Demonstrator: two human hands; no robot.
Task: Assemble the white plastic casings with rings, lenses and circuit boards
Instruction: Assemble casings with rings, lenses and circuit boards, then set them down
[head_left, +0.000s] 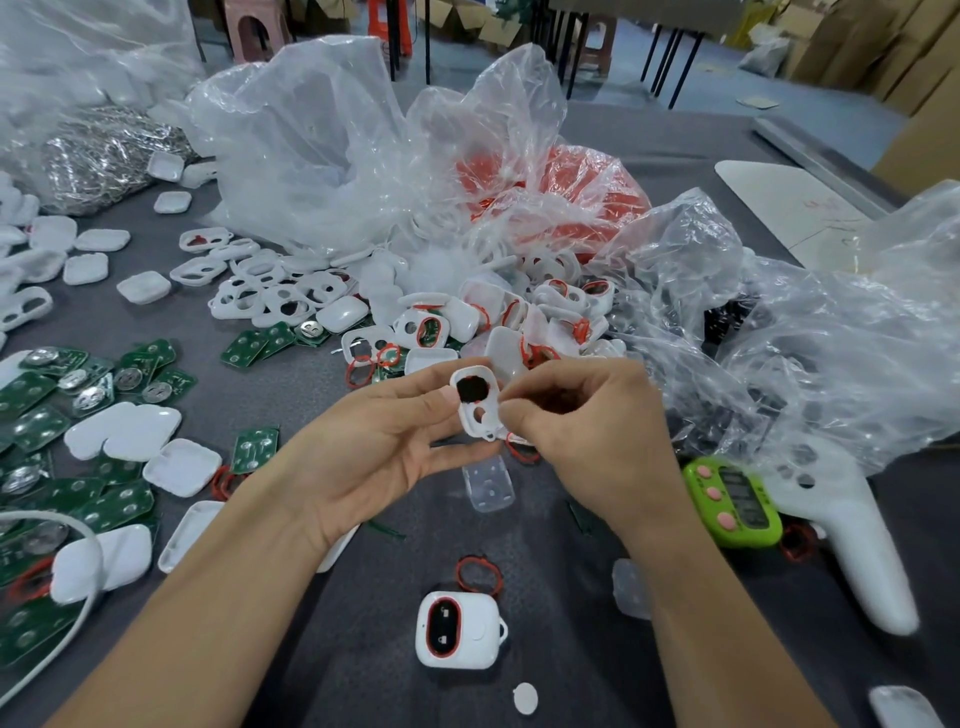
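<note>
Grey table (374, 613), white casings (144, 287), cardboard boxes (857, 47)

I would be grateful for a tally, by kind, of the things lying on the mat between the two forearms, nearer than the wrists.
Assembled casing: 1
Half-hidden white piece: 1
Red ring: 1
Clear lens: 1
White disc: 1
Total: 5

The left hand (384, 441) and right hand (587, 441) are bare, and both forearms (208, 597) bare to the lower edge.
</note>
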